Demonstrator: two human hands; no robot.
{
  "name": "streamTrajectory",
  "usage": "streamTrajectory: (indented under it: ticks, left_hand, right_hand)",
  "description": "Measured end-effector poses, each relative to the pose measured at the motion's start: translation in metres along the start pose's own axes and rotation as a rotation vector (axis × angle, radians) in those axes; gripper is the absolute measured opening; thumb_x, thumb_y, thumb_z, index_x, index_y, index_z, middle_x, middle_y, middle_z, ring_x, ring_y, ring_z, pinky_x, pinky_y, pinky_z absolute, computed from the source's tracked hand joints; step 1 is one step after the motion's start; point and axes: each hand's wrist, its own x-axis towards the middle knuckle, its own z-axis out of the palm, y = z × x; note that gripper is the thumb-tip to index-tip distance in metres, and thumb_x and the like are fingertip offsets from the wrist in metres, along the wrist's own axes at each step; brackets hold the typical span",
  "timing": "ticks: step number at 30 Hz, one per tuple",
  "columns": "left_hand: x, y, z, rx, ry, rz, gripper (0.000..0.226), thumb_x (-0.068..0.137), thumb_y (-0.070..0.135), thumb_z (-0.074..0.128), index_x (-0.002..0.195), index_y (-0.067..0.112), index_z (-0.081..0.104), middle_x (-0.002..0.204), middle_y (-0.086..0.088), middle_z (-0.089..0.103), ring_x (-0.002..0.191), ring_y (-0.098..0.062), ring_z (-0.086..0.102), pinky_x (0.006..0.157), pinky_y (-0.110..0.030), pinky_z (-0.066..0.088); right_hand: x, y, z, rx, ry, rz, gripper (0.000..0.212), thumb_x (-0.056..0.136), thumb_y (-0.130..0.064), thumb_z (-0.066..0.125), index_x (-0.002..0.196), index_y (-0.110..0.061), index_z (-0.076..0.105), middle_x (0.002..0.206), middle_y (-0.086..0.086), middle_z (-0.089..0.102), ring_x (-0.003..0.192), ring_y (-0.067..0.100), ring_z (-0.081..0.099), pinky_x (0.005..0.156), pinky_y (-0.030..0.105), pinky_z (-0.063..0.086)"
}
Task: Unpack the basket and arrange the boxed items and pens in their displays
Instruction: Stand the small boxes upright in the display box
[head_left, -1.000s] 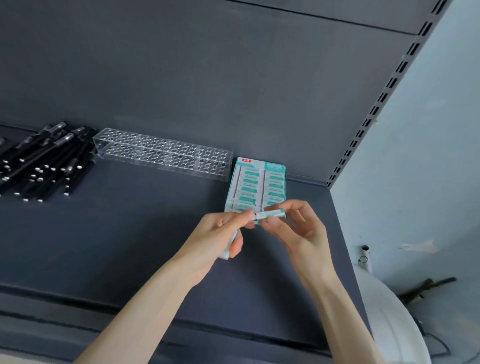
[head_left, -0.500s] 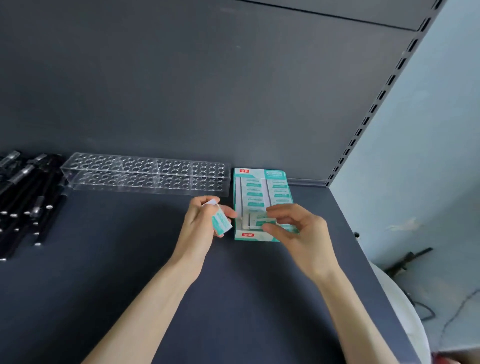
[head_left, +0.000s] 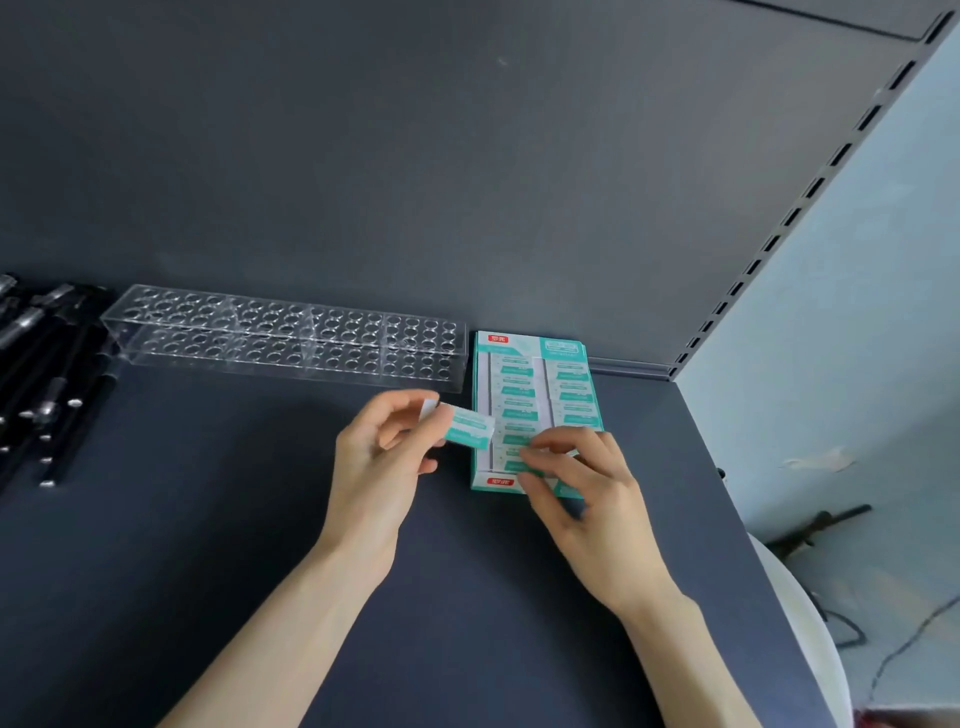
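Note:
A teal and white display box (head_left: 535, 348) lies on the dark shelf (head_left: 260, 519) at the back right, with two columns of small teal-labelled boxed items inside. My left hand (head_left: 382, 462) pinches one small boxed item (head_left: 467, 427) just left of the display box. My right hand (head_left: 582, 499) rests over the box's near end, its fingertips pressing on an item in the front rows. A clear acrylic pen holder (head_left: 291, 338) with many round holes stands empty to the left of the box. Several black pens (head_left: 47, 379) lie loose at the far left.
The shelf's grey back panel (head_left: 467, 182) rises right behind the holder and box. A slotted upright (head_left: 810, 192) marks the shelf's right end, with a pale wall beyond. A white round object (head_left: 810, 623) and cables sit below the shelf's right edge.
Both hands came down from holding one item together. The right hand went onto the display box's near end; the left hand kept a small boxed item and turned its label upward.

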Motion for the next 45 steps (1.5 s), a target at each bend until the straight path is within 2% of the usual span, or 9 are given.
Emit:
streamTrajectory:
  ticks: [7, 14, 18, 21, 24, 33, 35, 41, 45]
  left_hand:
    - [-0.008, 0.001, 0.005, 0.025, -0.150, 0.050, 0.015, 0.078, 0.013, 0.073, 0.091, 0.008, 0.066, 0.081, -0.003, 0.074, 0.071, -0.011, 0.069, 0.060, -0.018, 0.052]
    - [-0.015, -0.002, 0.013, 0.035, -0.252, 0.070, 0.012, 0.080, 0.009, 0.070, 0.091, 0.005, 0.069, 0.084, -0.007, 0.074, 0.068, -0.017, 0.070, 0.062, -0.021, 0.054]
    - [-0.012, -0.007, 0.007, 0.299, -0.203, 0.189, 0.022, 0.078, 0.027, 0.073, 0.099, 0.021, 0.070, 0.092, 0.008, 0.070, 0.081, -0.006, 0.063, 0.066, -0.013, 0.047]
    - [-0.011, -0.012, 0.004, 0.627, -0.204, 0.277, 0.047, 0.072, 0.033, 0.079, 0.114, 0.037, 0.057, 0.116, 0.024, 0.052, 0.107, 0.007, 0.049, 0.087, -0.007, 0.036]
    - [-0.013, -0.015, 0.010, 0.809, -0.269, 0.306, 0.073, 0.072, 0.042, 0.077, 0.136, 0.032, 0.043, 0.129, 0.029, 0.042, 0.123, 0.004, 0.039, 0.109, -0.029, 0.029]
    - [-0.015, -0.016, 0.016, 0.940, -0.240, 0.314, 0.076, 0.083, 0.044, 0.066, 0.148, 0.024, 0.030, 0.129, 0.012, 0.058, 0.106, -0.008, 0.043, 0.106, -0.035, 0.030]
    - [-0.015, -0.017, 0.016, 0.935, -0.228, 0.325, 0.076, 0.083, 0.043, 0.067, 0.147, 0.022, 0.032, 0.126, 0.011, 0.059, 0.099, -0.006, 0.041, 0.105, -0.035, 0.032]
    - [-0.014, -0.019, 0.017, 0.964, -0.216, 0.341, 0.076, 0.083, 0.043, 0.066, 0.147, 0.020, 0.032, 0.126, 0.010, 0.061, 0.108, -0.017, 0.049, 0.104, -0.037, 0.034]
    - [-0.013, -0.021, 0.016, 0.953, -0.230, 0.340, 0.076, 0.084, 0.041, 0.066, 0.148, 0.020, 0.031, 0.129, 0.012, 0.059, 0.117, -0.017, 0.049, 0.105, -0.038, 0.035]
  right_hand:
    - [0.001, -0.005, -0.005, 0.307, 0.043, 0.177, 0.031, 0.082, -0.024, 0.064, 0.113, -0.022, 0.063, 0.116, -0.011, 0.058, 0.109, 0.010, 0.054, 0.086, 0.031, 0.053]
    - [0.005, -0.006, -0.015, 0.498, 0.034, 0.191, 0.031, 0.077, -0.011, 0.073, 0.104, -0.024, 0.065, 0.106, -0.010, 0.063, 0.086, 0.014, 0.061, 0.073, 0.017, 0.053]
    - [0.001, 0.004, -0.028, 0.445, 0.075, 0.201, 0.028, 0.078, -0.009, 0.071, 0.099, -0.027, 0.066, 0.102, -0.008, 0.067, 0.081, 0.013, 0.063, 0.073, 0.017, 0.052]
    - [-0.004, 0.014, -0.038, 0.317, 0.105, 0.211, 0.023, 0.078, -0.016, 0.069, 0.092, -0.035, 0.065, 0.101, -0.014, 0.066, 0.084, 0.011, 0.060, 0.072, 0.009, 0.048]
    - [-0.008, 0.017, -0.041, 0.189, 0.102, 0.188, 0.022, 0.078, -0.022, 0.066, 0.090, -0.040, 0.063, 0.101, -0.021, 0.063, 0.093, 0.006, 0.053, 0.072, 0.004, 0.044]
    - [-0.016, 0.024, -0.034, -0.040, 0.072, 0.134, 0.014, 0.080, -0.009, 0.069, 0.094, -0.012, 0.073, 0.107, -0.010, 0.062, 0.099, 0.011, 0.048, 0.077, 0.001, 0.042]
    - [-0.017, 0.024, -0.033, -0.075, 0.053, 0.126, 0.015, 0.082, -0.010, 0.069, 0.096, -0.012, 0.072, 0.113, -0.005, 0.062, 0.103, 0.014, 0.047, 0.078, 0.003, 0.039]
    - [-0.019, 0.021, -0.031, -0.040, 0.012, 0.109, 0.025, 0.079, -0.009, 0.071, 0.104, -0.011, 0.072, 0.123, -0.004, 0.061, 0.116, 0.020, 0.050, 0.087, 0.028, 0.051]
    - [-0.018, 0.020, -0.031, -0.013, -0.003, 0.135, 0.024, 0.081, -0.007, 0.070, 0.104, -0.011, 0.071, 0.123, -0.006, 0.060, 0.116, 0.016, 0.053, 0.088, 0.033, 0.054]
